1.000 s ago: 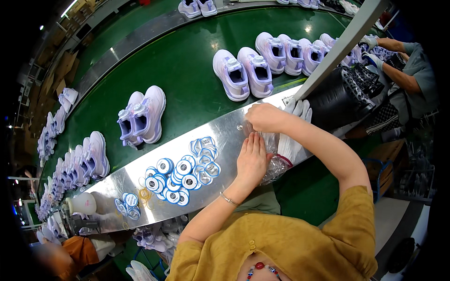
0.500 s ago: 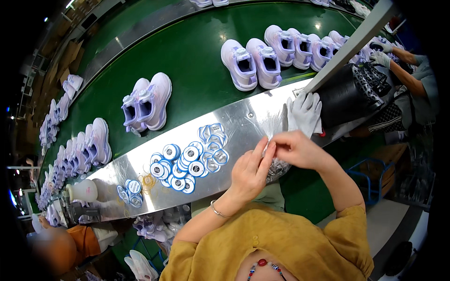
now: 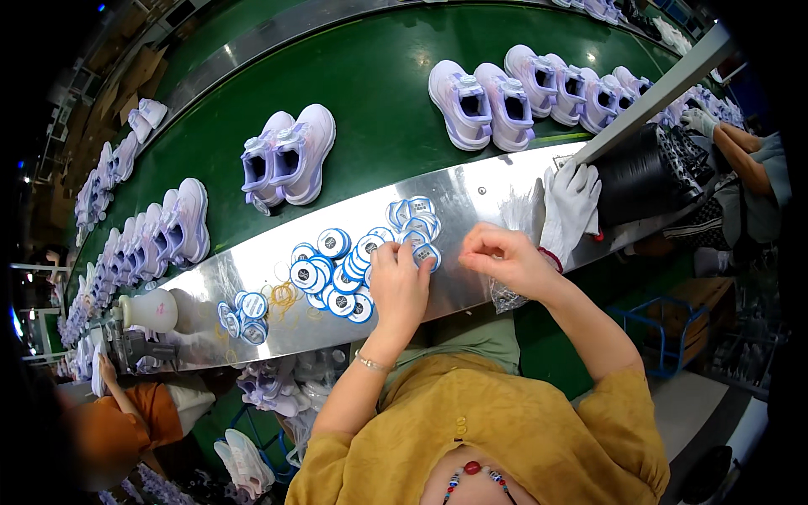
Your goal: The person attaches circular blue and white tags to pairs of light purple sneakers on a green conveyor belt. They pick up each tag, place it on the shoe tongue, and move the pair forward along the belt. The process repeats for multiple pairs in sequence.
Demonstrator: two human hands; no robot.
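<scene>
A pile of round blue-and-white tags (image 3: 337, 273) lies on the shiny metal ledge (image 3: 471, 189) in front of me. My left hand (image 3: 400, 290) rests on the right end of the pile, its fingertips closed on one round tag (image 3: 427, 254). Just to the right, my right hand (image 3: 505, 257) hovers over the ledge with thumb and fingers pinched together. Whatever is between them is too small to make out. The two hands are a few centimetres apart.
A white glove (image 3: 568, 206) and a clear plastic bag (image 3: 505, 295) lie right of my hands. Yellow rubber bands (image 3: 286, 296), a smaller tag pile (image 3: 240, 307) and a white bottle (image 3: 151, 310) sit left. Lilac-white shoe pairs (image 3: 286, 156) ride the green belt (image 3: 379, 76). Co-workers' arms (image 3: 741, 143) work at both ends.
My right hand has come back from the glove and bag toward me. My left hand slid left onto the tag pile. The hands, briefly touching, are now slightly apart.
</scene>
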